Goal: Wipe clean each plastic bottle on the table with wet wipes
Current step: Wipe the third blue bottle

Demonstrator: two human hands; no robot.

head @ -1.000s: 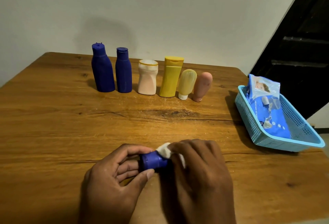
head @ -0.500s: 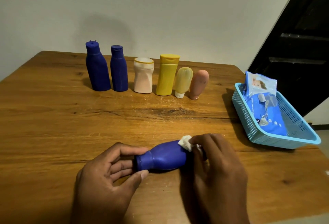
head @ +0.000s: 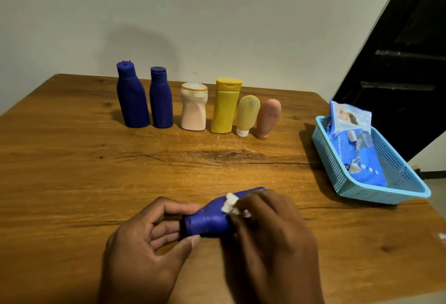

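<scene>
A: In the head view, which bottle is in work now?

B: A blue bottle [head: 212, 216] lying on its side near the front of the table [head: 72, 171]. The left hand [head: 147, 243] holds its cap end, with thumb and fingers curled round it. The right hand [head: 268, 236] lies over the body and pinches a white wipe [head: 231, 204] against it.

A: So both hands are closed on something?

B: Yes, the left on the bottle, the right on the wipe, and they are close together with only the bottle between them.

A: How much of the task is done, you think?

B: I judge it is at one bottle of seven. Six others stand in a row at the back: two blue bottles [head: 132, 98], a pink-white one [head: 194, 108], a yellow bottle [head: 225, 107], a pale yellow tube [head: 247, 114] and a pink tube [head: 268, 118]. I cannot tell from the picture if any of them is already wiped.

A: And more wipes?

B: The wipes pack [head: 357, 149] lies in a light blue basket [head: 342, 183] at the right edge, well apart from the hands. It seems open, but this is too small to be sure
</scene>
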